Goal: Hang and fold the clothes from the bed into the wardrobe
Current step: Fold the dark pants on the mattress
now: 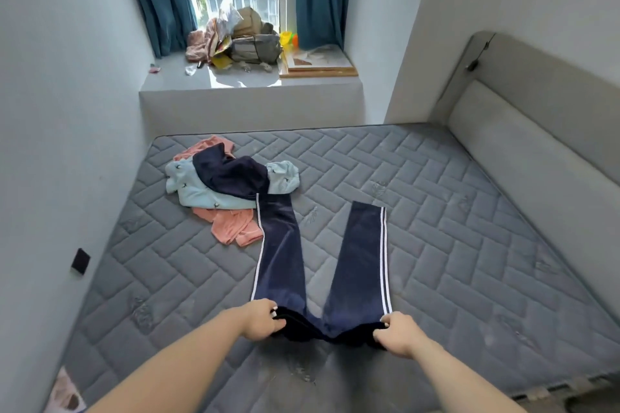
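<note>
Between the two hands lies the waistband of a pair of navy velour track trousers with white side stripes (288, 261), spread flat on the grey quilted mattress (453, 245). The left hand (260, 320) pinches the waistband's left corner, fingers curled over the dark fabric; the right hand (396, 332) grips the right corner in the same way. Both hands are clamped on the cloth and set well apart, so the waist is pulled taut between them. Ahead of the hands the two legs run away in a V, the left leg's far end touching a small heap of other clothes.

That heap sits beyond the left hand: a dark navy garment (231, 174) on top, a pale blue patterned top (201, 191) beneath it, and a salmon-pink garment (231, 228) showing at the near and far edges.

By the look of it the step in hand is laying the trousers out for folding. The next move probably calls for bringing one hand across to the other so one leg lands on its twin, stripes aligned, then folding the length up toward the waist. The wardrobe is not in view, so carrying comes later. The heap is yet to be dealt with.
</note>
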